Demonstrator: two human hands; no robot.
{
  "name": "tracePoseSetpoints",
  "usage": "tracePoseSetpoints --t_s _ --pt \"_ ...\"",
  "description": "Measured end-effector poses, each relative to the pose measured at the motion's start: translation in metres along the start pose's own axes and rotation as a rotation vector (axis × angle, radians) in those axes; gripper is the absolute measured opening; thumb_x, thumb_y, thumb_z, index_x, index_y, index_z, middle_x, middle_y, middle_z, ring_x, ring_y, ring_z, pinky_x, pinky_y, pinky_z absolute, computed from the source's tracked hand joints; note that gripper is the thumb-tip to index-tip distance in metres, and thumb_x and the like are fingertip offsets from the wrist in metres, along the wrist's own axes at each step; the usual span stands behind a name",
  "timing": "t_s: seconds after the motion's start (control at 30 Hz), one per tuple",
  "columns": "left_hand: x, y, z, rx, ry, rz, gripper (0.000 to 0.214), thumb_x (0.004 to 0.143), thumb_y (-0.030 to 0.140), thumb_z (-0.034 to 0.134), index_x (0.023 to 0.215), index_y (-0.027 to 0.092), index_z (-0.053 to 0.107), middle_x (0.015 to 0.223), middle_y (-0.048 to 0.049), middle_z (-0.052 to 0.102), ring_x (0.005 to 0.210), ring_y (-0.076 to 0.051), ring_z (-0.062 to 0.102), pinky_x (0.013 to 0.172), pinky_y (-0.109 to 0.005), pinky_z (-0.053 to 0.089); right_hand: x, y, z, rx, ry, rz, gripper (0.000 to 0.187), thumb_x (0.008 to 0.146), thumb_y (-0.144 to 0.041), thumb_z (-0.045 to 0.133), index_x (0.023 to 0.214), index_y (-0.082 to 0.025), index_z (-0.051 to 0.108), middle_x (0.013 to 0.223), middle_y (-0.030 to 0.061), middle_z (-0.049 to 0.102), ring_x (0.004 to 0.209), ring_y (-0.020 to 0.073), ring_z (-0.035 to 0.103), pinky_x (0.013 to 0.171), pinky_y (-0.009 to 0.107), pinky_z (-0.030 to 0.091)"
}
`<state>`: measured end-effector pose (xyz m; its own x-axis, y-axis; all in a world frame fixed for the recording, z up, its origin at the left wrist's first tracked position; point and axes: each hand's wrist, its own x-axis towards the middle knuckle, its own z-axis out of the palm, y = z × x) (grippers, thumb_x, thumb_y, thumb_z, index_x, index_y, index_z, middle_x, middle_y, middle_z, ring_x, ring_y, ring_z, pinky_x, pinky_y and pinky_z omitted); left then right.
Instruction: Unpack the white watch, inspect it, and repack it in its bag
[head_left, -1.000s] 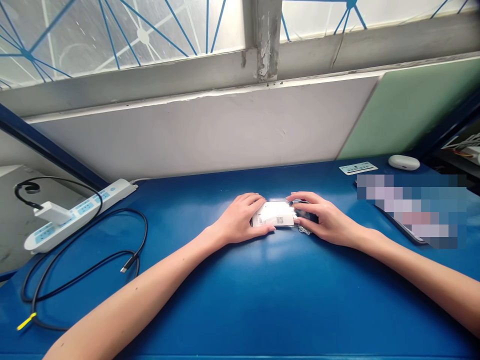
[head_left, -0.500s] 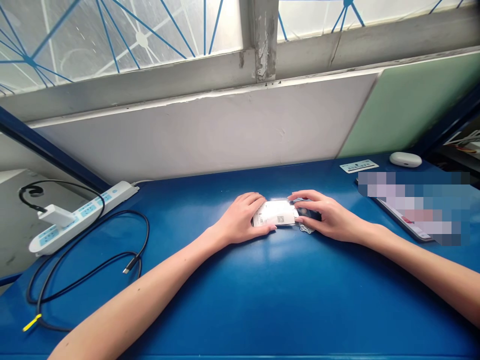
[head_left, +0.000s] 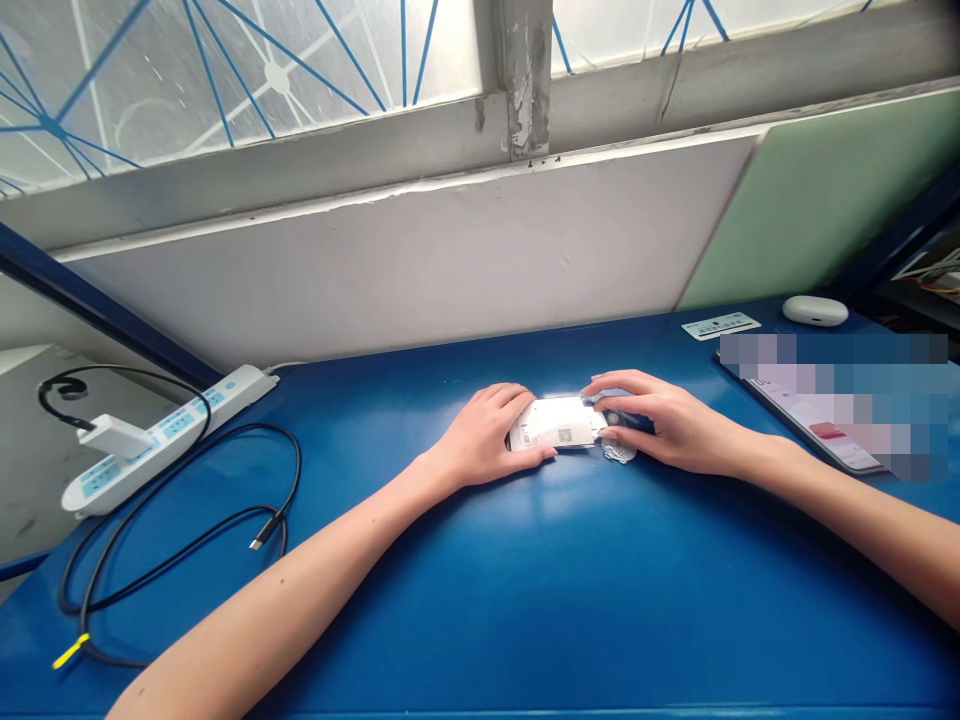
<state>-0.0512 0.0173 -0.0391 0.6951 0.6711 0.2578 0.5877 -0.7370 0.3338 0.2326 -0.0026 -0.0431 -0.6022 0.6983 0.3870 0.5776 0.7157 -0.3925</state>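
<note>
A small flat packet (head_left: 556,422) with a white label and a printed square code lies on the blue table, its clear edges shining. My left hand (head_left: 487,432) grips its left end, thumb along the near edge and fingers over the far side. At the right end, my right hand (head_left: 660,420) has its fingertips closed on the packet's edge. Under that hand, a dark part of the packet shows between the fingers. Beside the right fingertips lies a small silvery, lacy-looking bunch (head_left: 619,450), perhaps a chain; its kind is unclear.
To the left, a white power strip (head_left: 180,425) holds a plugged-in charger (head_left: 116,436) with a looped black cable (head_left: 296,470). At the right are a phone (head_left: 802,415), partly blurred out, a printed card (head_left: 721,326) and a white earbud case (head_left: 815,311). A wall panel (head_left: 420,270) stands behind.
My right hand has slid slightly right at the packet's end, and more of the silvery bunch shows. My left hand keeps its grip. The camera view has shifted a little.
</note>
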Motion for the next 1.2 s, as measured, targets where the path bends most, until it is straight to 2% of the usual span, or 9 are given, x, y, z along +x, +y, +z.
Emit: tracePoseSetpoints --t_s 0.3,0.43,0.5,0.73,1.03,1.2 --pt "0.0 0.0 0.0 0.019 -0.014 0.013 0.06 0.084 0.058 0.067 0.125 0.014 0.058 0.131 -0.0168 0.061 0.124 -0.034 0.055 0.104 -0.049 0.044 -0.003 0.007 0.002 -0.019 -0.027 -0.001 0.023 0.092 -0.034 0.059 0.109 -0.025 0.071 0.121 0.0105 0.069 0.119 0.0314 0.062 0.099 0.049 0.054" --pt "-0.001 -0.001 0.001 0.033 -0.015 0.018 0.059 0.085 0.057 0.067 0.125 0.015 0.058 0.131 -0.017 0.061 0.124 -0.034 0.054 0.105 -0.049 0.043 -0.003 0.004 0.01 -0.027 -0.02 0.059 0.034 0.091 -0.039 0.062 0.12 -0.022 0.068 0.123 0.0133 0.068 0.111 0.0304 0.066 0.092 0.047 0.057" --pt "-0.001 -0.002 0.002 0.03 -0.013 0.018 0.058 0.085 0.057 0.067 0.126 0.017 0.058 0.131 -0.016 0.061 0.125 -0.034 0.054 0.105 -0.048 0.043 -0.002 0.003 0.014 -0.025 0.001 0.073 0.036 0.09 -0.039 0.064 0.122 -0.022 0.068 0.127 0.0139 0.066 0.113 0.0312 0.065 0.092 0.048 0.057" --pt "-0.001 -0.002 0.002 0.061 -0.019 0.035 0.058 0.086 0.058 0.066 0.125 0.016 0.057 0.129 -0.0172 0.06 0.123 -0.034 0.054 0.104 -0.048 0.044 0.0 -0.004 0.02 -0.092 0.068 0.053 0.021 0.089 -0.031 0.064 0.106 -0.023 0.074 0.132 0.0138 0.065 0.12 0.0334 0.062 0.095 0.051 0.056" --pt "-0.001 -0.004 0.002 0.033 -0.017 0.036 0.055 0.089 0.055 0.064 0.125 0.015 0.056 0.129 -0.0161 0.06 0.123 -0.033 0.053 0.105 -0.047 0.042 0.004 -0.01 0.025 -0.151 0.053 0.013 0.016 0.09 -0.023 0.061 0.103 -0.02 0.07 0.126 0.0117 0.069 0.119 0.0315 0.061 0.095 0.049 0.056" --pt "0.0 -0.001 0.0 0.031 -0.024 0.021 0.051 0.089 0.053 0.064 0.125 0.017 0.056 0.129 -0.0156 0.061 0.122 -0.032 0.053 0.104 -0.047 0.043 0.003 -0.013 0.026 -0.245 0.085 -0.001 0.015 0.09 -0.022 0.06 0.103 -0.02 0.068 0.12 0.0108 0.071 0.12 0.0335 0.061 0.096 0.051 0.054"
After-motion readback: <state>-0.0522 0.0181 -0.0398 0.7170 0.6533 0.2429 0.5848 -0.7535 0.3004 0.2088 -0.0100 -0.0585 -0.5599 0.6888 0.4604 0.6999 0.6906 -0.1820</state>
